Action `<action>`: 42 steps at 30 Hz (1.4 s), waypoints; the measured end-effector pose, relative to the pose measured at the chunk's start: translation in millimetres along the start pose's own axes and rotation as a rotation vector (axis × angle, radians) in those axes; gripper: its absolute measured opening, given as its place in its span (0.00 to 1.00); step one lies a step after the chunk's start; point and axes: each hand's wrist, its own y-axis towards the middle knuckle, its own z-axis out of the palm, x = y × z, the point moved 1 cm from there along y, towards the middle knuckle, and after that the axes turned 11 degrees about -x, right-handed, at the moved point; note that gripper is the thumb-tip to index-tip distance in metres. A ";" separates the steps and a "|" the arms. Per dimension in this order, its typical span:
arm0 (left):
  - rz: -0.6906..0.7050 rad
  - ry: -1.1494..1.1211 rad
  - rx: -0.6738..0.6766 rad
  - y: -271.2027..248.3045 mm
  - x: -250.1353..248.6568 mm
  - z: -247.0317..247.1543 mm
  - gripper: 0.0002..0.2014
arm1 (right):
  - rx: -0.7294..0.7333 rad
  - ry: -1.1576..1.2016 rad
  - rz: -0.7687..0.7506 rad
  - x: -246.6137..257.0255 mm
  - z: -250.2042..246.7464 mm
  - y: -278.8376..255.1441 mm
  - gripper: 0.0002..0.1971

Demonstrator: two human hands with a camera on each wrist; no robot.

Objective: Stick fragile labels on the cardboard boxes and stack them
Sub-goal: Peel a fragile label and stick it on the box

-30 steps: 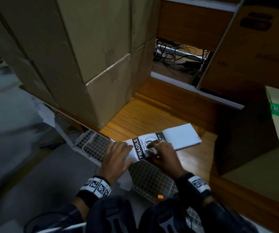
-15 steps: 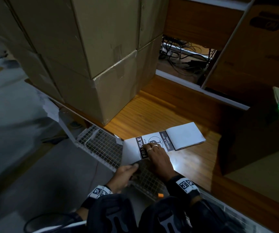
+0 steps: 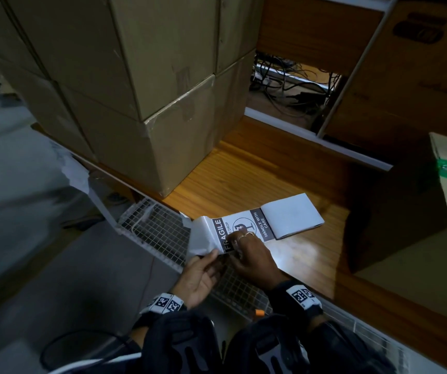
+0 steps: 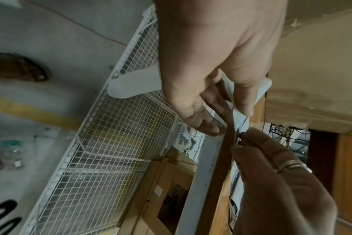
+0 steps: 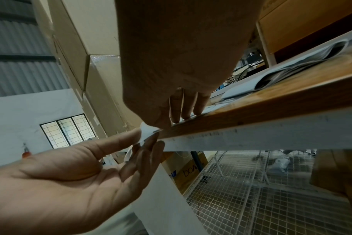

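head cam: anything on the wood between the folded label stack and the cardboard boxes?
Nothing: in the head view the wooden tabletop lies bare between the folded label stack and the cardboard boxes. Both hands work nearer the table's front edge.

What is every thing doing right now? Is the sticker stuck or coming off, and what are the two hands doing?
fragile label: flat on the table edge, its left end lifting with the backing.
backing paper: curled up, partly peeled.
left hand: pinches the backing paper.
right hand: presses the label down with straight fingers.
label pad: folded, lying on the wooden table.
cardboard boxes: closed, stacked.
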 end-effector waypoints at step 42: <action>-0.007 0.045 -0.096 11.7 -3.3 -20.3 0.19 | -0.507 0.617 0.864 -50.7 -55.1 25.8 0.10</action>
